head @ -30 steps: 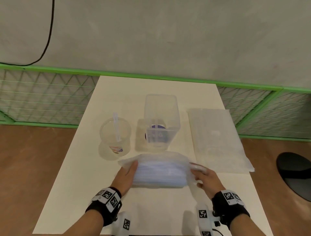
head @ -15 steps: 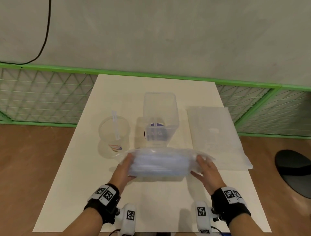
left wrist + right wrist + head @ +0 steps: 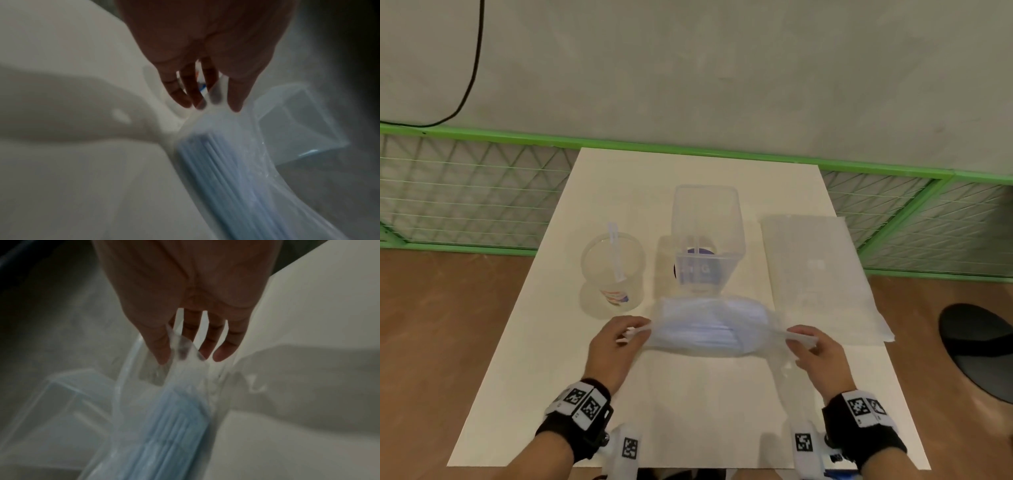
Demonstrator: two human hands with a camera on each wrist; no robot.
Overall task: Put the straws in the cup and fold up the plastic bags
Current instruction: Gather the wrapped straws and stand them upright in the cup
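A clear plastic bag full of pale blue straws hangs sideways just above the white table. My left hand pinches its left end. At the other end my right hand pinches the plastic. A clear cup with a colourful print stands to the left, holding one straw upright.
A tall clear square container stands behind the bag. A flat stack of clear plastic bags lies at the table's right side. Beyond the table runs a green mesh fence. A black round object sits on the floor right.
Both hands have shifted from the bag's body out to its two ends and now pinch the plastic, and the bag is stretched out between them and sags in the middle.
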